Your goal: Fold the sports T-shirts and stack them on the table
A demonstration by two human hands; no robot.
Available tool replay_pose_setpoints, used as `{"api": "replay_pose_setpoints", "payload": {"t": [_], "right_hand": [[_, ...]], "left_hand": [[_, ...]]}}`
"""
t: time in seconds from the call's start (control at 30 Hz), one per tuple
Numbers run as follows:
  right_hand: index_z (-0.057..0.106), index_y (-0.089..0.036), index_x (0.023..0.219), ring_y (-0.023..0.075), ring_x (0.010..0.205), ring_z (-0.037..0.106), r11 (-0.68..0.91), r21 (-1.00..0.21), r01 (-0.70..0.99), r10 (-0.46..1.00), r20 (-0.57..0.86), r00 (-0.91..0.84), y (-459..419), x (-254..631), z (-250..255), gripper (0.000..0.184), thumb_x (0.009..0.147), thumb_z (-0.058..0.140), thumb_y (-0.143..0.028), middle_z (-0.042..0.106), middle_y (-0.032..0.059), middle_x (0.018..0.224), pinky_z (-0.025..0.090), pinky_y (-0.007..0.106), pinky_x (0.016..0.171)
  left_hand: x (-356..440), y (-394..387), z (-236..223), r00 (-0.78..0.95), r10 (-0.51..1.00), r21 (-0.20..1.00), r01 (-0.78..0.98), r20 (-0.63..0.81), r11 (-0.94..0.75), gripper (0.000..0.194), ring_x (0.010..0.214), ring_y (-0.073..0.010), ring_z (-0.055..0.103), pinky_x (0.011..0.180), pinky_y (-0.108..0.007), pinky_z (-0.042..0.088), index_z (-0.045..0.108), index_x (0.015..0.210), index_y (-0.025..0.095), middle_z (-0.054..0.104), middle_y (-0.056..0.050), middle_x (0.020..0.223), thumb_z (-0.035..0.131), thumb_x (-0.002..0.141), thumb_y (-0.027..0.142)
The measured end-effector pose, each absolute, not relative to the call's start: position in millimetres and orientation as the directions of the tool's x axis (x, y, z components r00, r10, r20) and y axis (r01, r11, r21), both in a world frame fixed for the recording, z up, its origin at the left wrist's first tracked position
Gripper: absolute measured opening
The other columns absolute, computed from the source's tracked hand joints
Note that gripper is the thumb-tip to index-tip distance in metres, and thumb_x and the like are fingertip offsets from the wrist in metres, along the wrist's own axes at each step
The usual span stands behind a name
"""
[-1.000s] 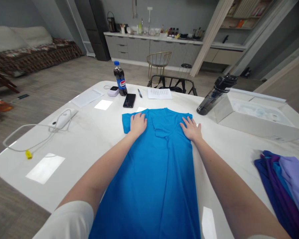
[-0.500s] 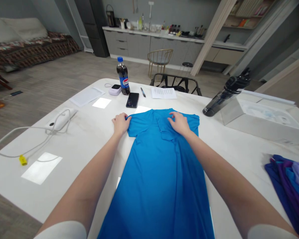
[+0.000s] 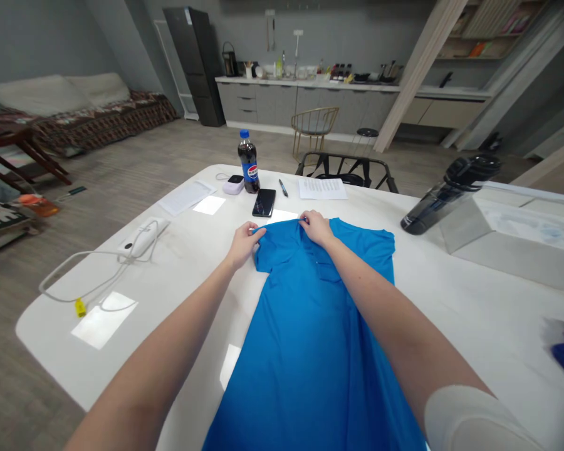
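Note:
A blue short-sleeved shirt (image 3: pixel 301 332) lies spread on the white table (image 3: pixel 188 300), its collar end away from me and its lower part running toward my body. My left hand (image 3: pixel 245 244) pinches the outer edge of the left sleeve between thumb and fingers. At the left side of the neckline, my right hand (image 3: pixel 316 227) is closed on the shoulder edge of the shirt. The cloth between both hands forms a fairly straight edge. The right sleeve lies loose on the table, and folds run down the shirt's right side beneath my right forearm.
Beyond the shirt are a phone (image 3: pixel 264 203), a cola bottle (image 3: pixel 249 164), a pen (image 3: pixel 283 188) and a printed sheet (image 3: pixel 323 188). At left lies a white power strip (image 3: pixel 143 237) with its cable. A black tumbler (image 3: pixel 432 203) leans against a white box (image 3: pixel 512 241) at right.
My right hand has moved left from the chest area to the neckline and now grips the shoulder edge. My left hand stays at the left sleeve. The camera view has shifted.

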State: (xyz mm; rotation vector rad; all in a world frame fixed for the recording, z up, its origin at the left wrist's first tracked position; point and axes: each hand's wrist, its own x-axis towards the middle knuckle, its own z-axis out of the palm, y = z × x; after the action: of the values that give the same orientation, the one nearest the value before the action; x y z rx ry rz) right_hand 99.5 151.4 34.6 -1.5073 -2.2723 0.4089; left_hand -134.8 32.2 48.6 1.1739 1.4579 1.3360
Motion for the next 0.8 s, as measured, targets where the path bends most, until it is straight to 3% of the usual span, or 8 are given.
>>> {"api": "replay_pose_setpoints", "payload": {"t": [0.13,0.27,0.37,0.43,0.5,0.57,0.67,0.8], "right_hand": [[0.07,-0.02,0.096,0.0195,0.084,0.06,0.41,-0.662,0.627,0.912,0.281,-0.3,150,133,42,0.014,0.088,0.061,-0.027,0.068,0.0046,0.093,0.047,0.033,0.082],[0.071,-0.017,0.092,0.0165,0.07,0.059,0.328,-0.84,0.432,0.938,0.236,-0.253,147,189,54,0.019,0.081,0.064,-0.031,0.071,0.0031,0.087,0.049,0.03,0.072],[0.072,-0.016,0.103,0.0172,0.074,0.064,0.212,-0.916,0.34,0.972,0.164,-0.167,140,244,55,0.031,0.076,0.068,-0.03,0.073,0.0049,0.092,0.051,0.03,0.073],[0.071,-0.015,0.11,0.0182,0.075,0.065,0.087,-0.926,0.367,0.996,0.091,-0.008,128,281,51,0.036,0.079,0.067,-0.033,0.074,0.006,0.091,0.051,0.03,0.072],[0.073,-0.015,0.103,0.0203,0.076,0.065,-0.011,-0.879,0.477,0.99,0.059,0.132,108,312,45,0.032,0.087,0.061,-0.041,0.074,0.0068,0.087,0.051,0.032,0.073],[0.074,-0.017,0.089,0.0227,0.08,0.066,-0.032,-0.775,0.631,0.985,0.081,0.15,82,330,41,0.04,0.094,0.053,-0.052,0.073,0.0075,0.083,0.05,0.032,0.076],[0.073,-0.02,0.086,0.0243,0.085,0.067,-0.001,-0.599,0.801,0.994,0.086,0.065,46,334,39,0.051,0.092,0.054,-0.067,0.073,0.0083,0.09,0.048,0.032,0.076],[0.071,-0.021,0.101,0.0246,0.091,0.066,-0.003,-0.455,0.89,0.999,0.045,0.027,23,321,33,0.041,0.089,0.065,-0.06,0.069,0.0103,0.108,0.047,0.031,0.074]], "left_hand": [[-76,31,111,0.037,0.998,0.998,-0.013,0.06,-0.06,0.04,0.059,-0.0105,0.06,0.062,-0.025,0.05,0.054,0.087,0.02,0.063,0.003,0.069,0.082,0.075,0.046],[18,31,146,0.26,0.964,0.997,-0.068,0.046,-0.029,0.036,0.063,-0.013,0.067,0.063,-0.024,0.05,0.051,0.09,0.02,0.066,0.002,0.071,0.077,0.083,0.044],[79,34,138,0.343,0.939,0.999,0.046,0.004,-0.021,0.029,0.073,-0.0153,0.071,0.066,-0.024,0.05,0.054,0.099,0.021,0.071,-0.001,0.081,0.068,0.091,0.045],[101,41,120,0.324,0.946,0.964,0.259,-0.027,-0.061,0.028,0.081,-0.018,0.072,0.071,-0.029,0.052,0.057,0.108,0.021,0.073,-0.004,0.093,0.061,0.095,0.045],[105,54,100,0.273,0.962,0.817,0.55,0.017,-0.17,0.027,0.097,-0.0226,0.07,0.084,-0.036,0.053,0.059,0.119,0.022,0.072,-0.009,0.108,0.055,0.098,0.038],[99,71,82,0.3,0.948,0.518,0.797,0.106,-0.31,0.034,0.12,-0.0283,0.06,0.1,-0.044,0.047,0.059,0.129,0.023,0.065,-0.012,0.127,0.051,0.097,0.024],[86,96,61,0.385,0.921,0.171,0.905,0.064,-0.39,0.046,0.129,-0.0343,0.051,0.106,-0.054,0.039,0.056,0.141,0.026,0.056,-0.015,0.138,0.045,0.096,0.02],[76,120,45,0.371,0.928,0.064,0.927,-0.018,-0.37,0.041,0.126,-0.038,0.051,0.103,-0.057,0.038,0.062,0.134,0.024,0.056,-0.019,0.134,0.044,0.098,0.027]]}}
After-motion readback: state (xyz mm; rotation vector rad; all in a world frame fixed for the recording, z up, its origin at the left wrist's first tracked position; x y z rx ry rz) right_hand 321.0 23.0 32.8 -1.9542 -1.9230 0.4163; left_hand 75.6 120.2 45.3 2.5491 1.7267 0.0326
